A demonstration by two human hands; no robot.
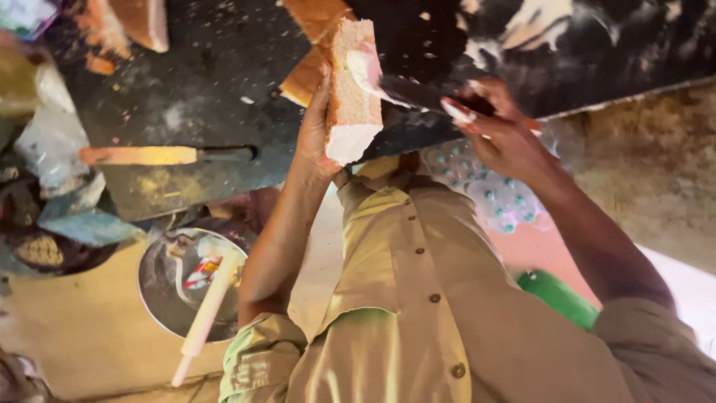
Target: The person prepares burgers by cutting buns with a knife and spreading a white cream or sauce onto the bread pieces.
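Dark worktop (209, 82), left hand (313, 134) gripping bread (350, 97), right hand (500, 130) knife (406, 93)

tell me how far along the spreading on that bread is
Done: the upper part of the cut face of the bread loaf already carries a pale pink-white smear. In hand: the left hand holds the loaf upright while the right hand draws the knife across it. Left: the lower cut face looks bare, and more bread lies untouched on the dark table.
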